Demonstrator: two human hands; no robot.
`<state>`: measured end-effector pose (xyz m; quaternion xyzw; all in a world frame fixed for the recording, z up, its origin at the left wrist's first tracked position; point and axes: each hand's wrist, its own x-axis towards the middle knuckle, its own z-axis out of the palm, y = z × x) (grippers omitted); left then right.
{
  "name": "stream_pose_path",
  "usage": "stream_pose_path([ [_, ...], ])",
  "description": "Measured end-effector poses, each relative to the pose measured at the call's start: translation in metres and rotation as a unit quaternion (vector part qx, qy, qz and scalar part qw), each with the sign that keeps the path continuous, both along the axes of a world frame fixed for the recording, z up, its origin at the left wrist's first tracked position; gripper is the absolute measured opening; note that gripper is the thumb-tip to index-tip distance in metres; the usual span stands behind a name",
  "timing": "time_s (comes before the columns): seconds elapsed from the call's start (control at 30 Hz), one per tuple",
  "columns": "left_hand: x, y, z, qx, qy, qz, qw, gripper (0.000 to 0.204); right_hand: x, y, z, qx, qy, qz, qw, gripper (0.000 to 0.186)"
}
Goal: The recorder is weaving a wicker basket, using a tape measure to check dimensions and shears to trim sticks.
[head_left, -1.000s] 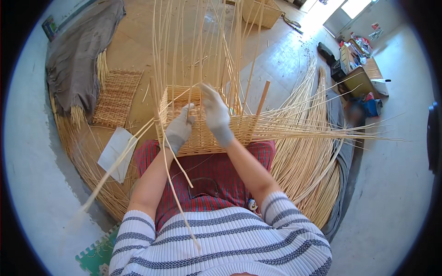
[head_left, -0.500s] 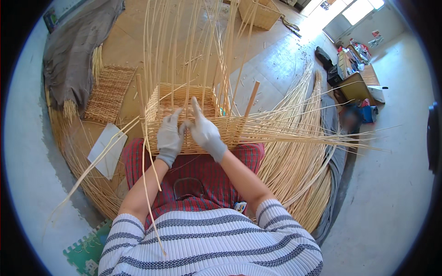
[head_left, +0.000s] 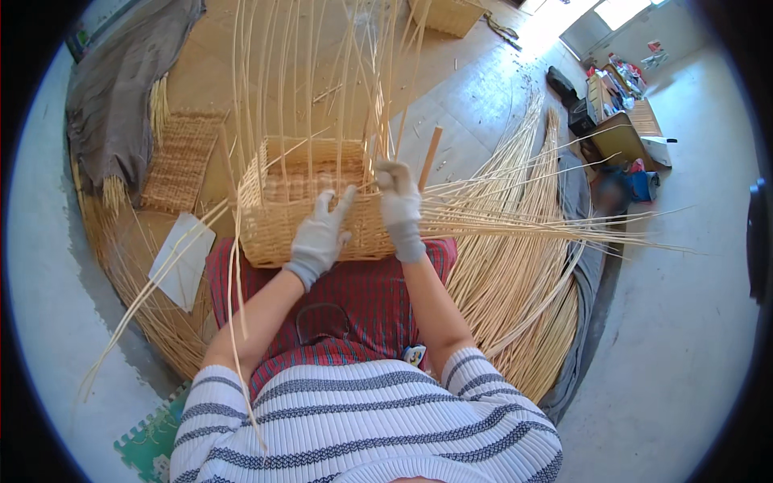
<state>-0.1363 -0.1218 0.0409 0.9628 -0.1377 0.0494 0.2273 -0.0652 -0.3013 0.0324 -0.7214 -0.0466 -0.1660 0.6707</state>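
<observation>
A half-woven wicker basket (head_left: 318,235) rests across my lap, with tall upright rods (head_left: 310,72) rising from its walls. My left hand (head_left: 316,240), in a pale work glove, lies against the near wall, its fingers stretched toward the rim and spread. At the right part of that rim, my gloved right hand (head_left: 399,205) is curled closed round a thin wicker rod; its grip is partly hidden by the fingers. Loose rod ends (head_left: 531,225) stick out from the basket's right side, and others (head_left: 173,262) trail from its left corner.
A large bundle of wicker rods (head_left: 515,306) lies on the floor at my right. To the left are a white sheet (head_left: 183,262), a woven mat (head_left: 183,161) and a dark cloth (head_left: 113,121) over more rods. Another basket (head_left: 447,16) stands far ahead; cluttered boxes (head_left: 620,145) stand far right.
My right hand has moved right along the near rim, away from my left, and its fingers have curled. My left hand has shifted slightly right. The whole view has shifted a little.
</observation>
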Motion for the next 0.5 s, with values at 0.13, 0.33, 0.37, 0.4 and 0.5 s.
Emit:
stream_pose_path([
  [0.13, 0.012, -0.015, -0.017, 0.038, 0.029, 0.036, 0.998, 0.089, 0.070, 0.022, 0.031, -0.210, -0.018, -0.034, 0.977, 0.042],
  [0.33, 0.030, -0.012, -0.024, 0.103, -0.083, 0.021, 0.991, 0.074, -0.017, -0.075, -0.011, 0.169, 0.068, -0.101, 0.978, 0.032],
  [0.37, 0.029, -0.019, -0.020, 0.123, -0.081, 0.019, 0.989, 0.071, -0.026, -0.090, -0.011, 0.158, 0.173, -0.116, 0.965, 0.033],
  [0.4, 0.034, -0.029, -0.013, 0.072, -0.150, -0.012, 0.986, 0.074, -0.035, -0.099, -0.009, 0.113, 0.204, -0.098, 0.968, 0.034],
  [0.5, 0.032, -0.070, 0.003, 0.007, -0.102, -0.069, 0.992, 0.082, -0.001, -0.097, 0.010, -0.282, 0.001, -0.155, 0.947, 0.048],
])
